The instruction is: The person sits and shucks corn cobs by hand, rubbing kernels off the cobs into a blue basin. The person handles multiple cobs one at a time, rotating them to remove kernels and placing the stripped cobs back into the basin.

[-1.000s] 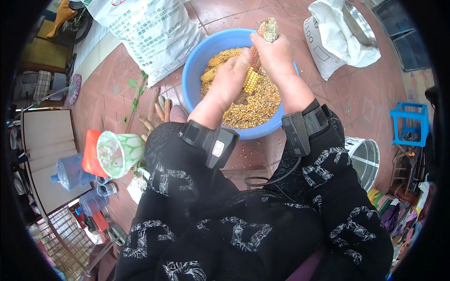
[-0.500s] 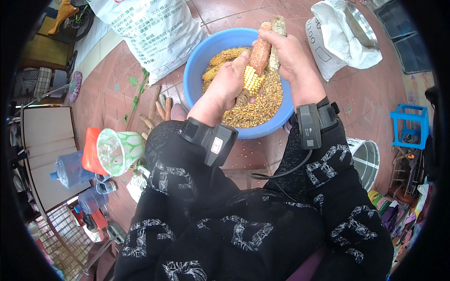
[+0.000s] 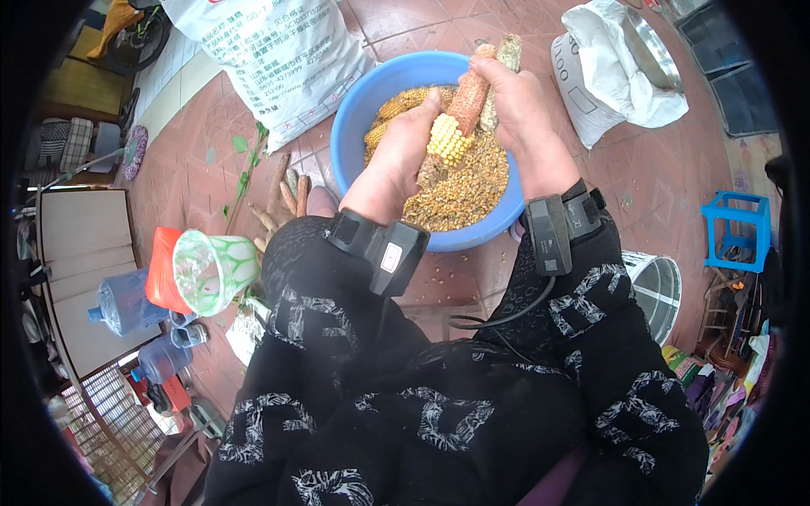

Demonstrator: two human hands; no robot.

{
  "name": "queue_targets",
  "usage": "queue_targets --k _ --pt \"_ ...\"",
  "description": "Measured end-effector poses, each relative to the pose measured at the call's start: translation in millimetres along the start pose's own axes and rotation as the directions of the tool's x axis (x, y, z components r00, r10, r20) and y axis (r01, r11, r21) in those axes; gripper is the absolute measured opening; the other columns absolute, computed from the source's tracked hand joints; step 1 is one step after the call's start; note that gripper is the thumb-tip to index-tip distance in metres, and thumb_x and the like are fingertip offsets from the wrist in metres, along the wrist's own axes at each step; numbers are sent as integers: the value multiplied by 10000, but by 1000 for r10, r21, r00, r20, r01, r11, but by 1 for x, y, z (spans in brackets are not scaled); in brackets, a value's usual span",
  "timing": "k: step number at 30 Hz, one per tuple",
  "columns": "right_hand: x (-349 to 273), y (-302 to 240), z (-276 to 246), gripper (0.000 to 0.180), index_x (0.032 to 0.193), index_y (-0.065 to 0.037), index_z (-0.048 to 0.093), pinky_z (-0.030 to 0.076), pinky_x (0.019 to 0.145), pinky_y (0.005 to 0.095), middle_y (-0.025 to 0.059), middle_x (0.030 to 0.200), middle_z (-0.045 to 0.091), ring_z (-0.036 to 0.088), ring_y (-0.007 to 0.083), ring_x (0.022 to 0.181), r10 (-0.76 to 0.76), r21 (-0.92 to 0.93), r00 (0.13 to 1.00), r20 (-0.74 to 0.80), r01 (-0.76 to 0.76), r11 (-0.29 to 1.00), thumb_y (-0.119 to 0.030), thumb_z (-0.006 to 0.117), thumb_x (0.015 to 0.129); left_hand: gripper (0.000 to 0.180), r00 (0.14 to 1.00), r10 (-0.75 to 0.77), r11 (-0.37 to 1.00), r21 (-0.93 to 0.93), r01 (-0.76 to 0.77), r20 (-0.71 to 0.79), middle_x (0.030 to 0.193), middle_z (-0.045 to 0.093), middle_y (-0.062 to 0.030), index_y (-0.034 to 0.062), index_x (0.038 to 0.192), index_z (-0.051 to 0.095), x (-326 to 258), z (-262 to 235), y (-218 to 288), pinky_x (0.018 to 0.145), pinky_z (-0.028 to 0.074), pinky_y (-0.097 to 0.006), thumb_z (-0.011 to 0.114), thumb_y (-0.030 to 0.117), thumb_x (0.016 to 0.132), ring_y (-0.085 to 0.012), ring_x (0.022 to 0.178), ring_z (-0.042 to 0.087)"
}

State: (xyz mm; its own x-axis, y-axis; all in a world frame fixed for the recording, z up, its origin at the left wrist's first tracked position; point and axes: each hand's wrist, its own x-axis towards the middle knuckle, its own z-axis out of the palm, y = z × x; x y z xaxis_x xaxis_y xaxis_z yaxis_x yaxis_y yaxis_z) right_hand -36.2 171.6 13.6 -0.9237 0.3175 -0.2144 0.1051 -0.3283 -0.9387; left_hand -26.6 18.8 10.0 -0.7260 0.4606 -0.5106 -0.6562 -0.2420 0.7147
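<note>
Over the blue basin (image 3: 344,150) both hands are closed on a partly shelled corn cob (image 3: 469,103). Its upper part is bare and reddish, while yellow kernels (image 3: 448,142) still cover the lower end. My left hand (image 3: 403,145) grips this kernelled end, thumb along its side. Higher up, my right hand (image 3: 519,105) holds the bare part, together with a pale stripped cob (image 3: 509,55) lying alongside it. Loose kernels (image 3: 464,198) fill much of the basin. Unshelled yellow ears (image 3: 403,102) lie at the basin's far left.
A white printed sack (image 3: 274,72) stands left of the basin, an open white sack (image 3: 591,80) right of it. Bare cobs (image 3: 283,190) lie on the tiled floor by my left knee. Nearby are a green-white bin (image 3: 215,271), metal bucket (image 3: 656,291) and blue stool (image 3: 738,229).
The kernelled end of the cob has shifted slightly left and up with my left hand. My right hand has moved a little to the right, still holding both cobs.
</note>
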Motion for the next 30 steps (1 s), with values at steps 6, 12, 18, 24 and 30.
queue_targets --k 6,12,18,24,30 --pt "-1 -4 1 327 965 96 656 501 691 320 128 884 682 648 182 780 -128 -258 985 -113 95 961 -205 677 840 562 969 246 941 232 -247 36 1077 638 -114 -14 1188 590 6 -7 -1 638 561 -304 416 490 1010 -171 858 656" --pt "-4 -3 6 312 984 63 671 488 682 309 101 880 677 631 163 769 -170 -371 979 -114 117 921 -218 677 850 571 992 124 868 480 -125 34 863 631 -57 15 1097 628 -8 4 -6 497 485 -258 426 539 990 -132 666 606" --pt "-1 -1 3 284 985 61 664 495 678 299 98 899 675 638 158 766 -219 -310 975 -28 200 929 -188 686 849 548 997 76 940 332 -72 2 794 617 -64 24 1111 609 -15 13 3 399 419 -255 378 510 1009 -144 543 561" --pt "-3 -5 1 293 997 65 656 510 701 286 101 906 676 653 160 786 -237 -327 971 25 232 916 -187 692 850 544 999 -32 969 245 29 9 800 627 -57 52 1151 575 -16 14 5 386 394 -244 308 510 1025 -146 536 557" --pt "-5 -6 2 305 1015 66 650 511 710 290 101 927 675 652 158 805 -241 -364 970 31 236 901 -185 696 847 532 994 -112 972 205 113 -15 799 637 -53 83 1122 571 -14 13 5 373 391 -243 306 532 1018 -144 535 567"
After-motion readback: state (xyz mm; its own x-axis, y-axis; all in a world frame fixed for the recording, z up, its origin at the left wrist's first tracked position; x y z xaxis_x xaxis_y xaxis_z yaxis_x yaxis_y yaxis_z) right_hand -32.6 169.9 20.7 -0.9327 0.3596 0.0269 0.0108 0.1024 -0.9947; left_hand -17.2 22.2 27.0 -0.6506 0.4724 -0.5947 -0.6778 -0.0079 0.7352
